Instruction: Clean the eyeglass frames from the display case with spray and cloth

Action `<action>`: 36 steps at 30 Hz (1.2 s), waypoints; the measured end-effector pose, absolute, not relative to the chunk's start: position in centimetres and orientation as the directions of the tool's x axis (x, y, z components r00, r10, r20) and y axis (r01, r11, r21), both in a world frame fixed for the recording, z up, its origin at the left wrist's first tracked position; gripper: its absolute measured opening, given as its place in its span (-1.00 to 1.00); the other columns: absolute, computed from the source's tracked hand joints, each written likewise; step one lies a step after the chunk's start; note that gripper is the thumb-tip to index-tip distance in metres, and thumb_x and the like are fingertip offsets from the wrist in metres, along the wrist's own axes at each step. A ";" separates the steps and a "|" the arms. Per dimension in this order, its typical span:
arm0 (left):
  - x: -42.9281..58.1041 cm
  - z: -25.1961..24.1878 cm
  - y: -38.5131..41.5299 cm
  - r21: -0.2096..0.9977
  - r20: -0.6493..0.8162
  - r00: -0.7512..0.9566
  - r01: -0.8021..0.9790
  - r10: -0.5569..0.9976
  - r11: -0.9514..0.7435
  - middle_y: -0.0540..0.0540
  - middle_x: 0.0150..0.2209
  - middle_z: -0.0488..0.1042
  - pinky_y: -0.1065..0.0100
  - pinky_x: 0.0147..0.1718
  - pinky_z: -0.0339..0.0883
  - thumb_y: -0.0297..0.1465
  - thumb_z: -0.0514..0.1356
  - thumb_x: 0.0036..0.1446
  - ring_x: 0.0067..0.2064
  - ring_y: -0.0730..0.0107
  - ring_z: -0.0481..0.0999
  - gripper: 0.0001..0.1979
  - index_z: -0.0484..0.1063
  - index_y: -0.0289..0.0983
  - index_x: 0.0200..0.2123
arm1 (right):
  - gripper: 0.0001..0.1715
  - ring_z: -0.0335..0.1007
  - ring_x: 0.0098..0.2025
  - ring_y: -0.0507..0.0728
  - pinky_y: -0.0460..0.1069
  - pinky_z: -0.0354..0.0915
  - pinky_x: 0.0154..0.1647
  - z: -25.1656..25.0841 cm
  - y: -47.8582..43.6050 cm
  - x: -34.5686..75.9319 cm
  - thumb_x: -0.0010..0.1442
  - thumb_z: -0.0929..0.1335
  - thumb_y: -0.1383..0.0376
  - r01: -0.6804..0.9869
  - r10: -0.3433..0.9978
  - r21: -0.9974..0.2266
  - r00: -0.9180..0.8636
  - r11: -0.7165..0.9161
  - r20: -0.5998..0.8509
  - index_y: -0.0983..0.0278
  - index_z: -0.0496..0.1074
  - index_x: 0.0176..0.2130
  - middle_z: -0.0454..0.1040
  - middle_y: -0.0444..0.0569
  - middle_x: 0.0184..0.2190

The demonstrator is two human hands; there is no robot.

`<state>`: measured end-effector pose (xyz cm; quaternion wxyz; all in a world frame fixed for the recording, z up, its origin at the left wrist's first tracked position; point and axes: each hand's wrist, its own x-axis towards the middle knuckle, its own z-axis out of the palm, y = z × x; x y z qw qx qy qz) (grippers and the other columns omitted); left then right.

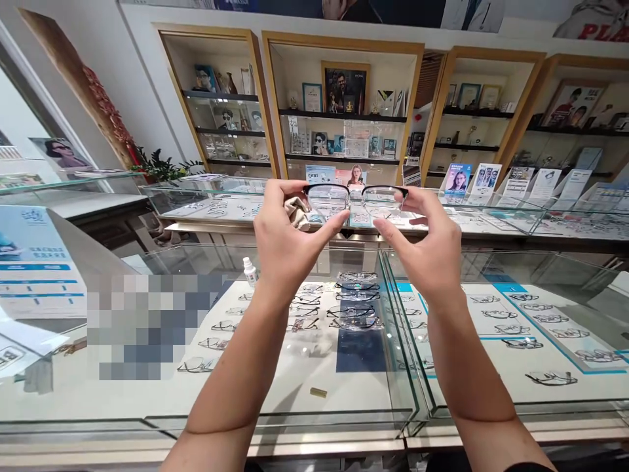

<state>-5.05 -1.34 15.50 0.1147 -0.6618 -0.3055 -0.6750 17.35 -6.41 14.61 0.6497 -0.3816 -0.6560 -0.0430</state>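
Between left hand (289,239) and right hand (428,239) — each pinching 1 side — are eyeglasses (364,191).

- I see spectacles (354,313) laid in rows in a glass case (373,401)
- I spot a small gold-coloured piece (318,393) nearer my camera
- A white bottle (249,272) near the spectacles
- On my left, a blue-and-white sign (39,262)
- Wood-framed shelves (344,40) at the far wall

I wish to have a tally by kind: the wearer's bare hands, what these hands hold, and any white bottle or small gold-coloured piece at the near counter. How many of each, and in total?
Hands: 2, the left hand and the right hand
Held glasses: 1 pair
Cloth: 1
White bottle: 1
Gold piece: 1
Total: 6
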 end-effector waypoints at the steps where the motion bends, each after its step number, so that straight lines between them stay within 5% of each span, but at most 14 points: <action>1: -5.1 15.4 -1.4 0.275 0.958 -0.092 0.558 0.271 -0.783 -0.07 -0.12 0.51 0.22 -0.13 0.53 0.10 0.55 0.16 -0.11 0.23 0.59 -0.32 0.44 -0.17 0.12 | -0.37 0.62 0.25 0.40 0.41 0.55 0.32 14.5 -6.5 17.4 0.35 0.56 -0.05 0.571 0.452 -0.443 0.136 0.691 0.882 0.04 0.51 0.29 0.66 0.07 0.18; 36: -5.2 15.6 -3.9 0.292 0.945 -0.057 0.596 0.323 -0.748 -0.12 -0.01 0.58 0.11 -0.08 0.60 0.00 0.58 0.16 0.03 0.09 0.61 -0.45 0.53 -0.07 0.08 | -0.38 0.68 0.14 0.39 0.41 0.62 0.18 14.5 -7.3 18.5 0.33 0.56 -0.06 0.558 0.575 -0.549 0.149 0.622 0.804 0.02 0.54 0.29 0.69 0.08 0.18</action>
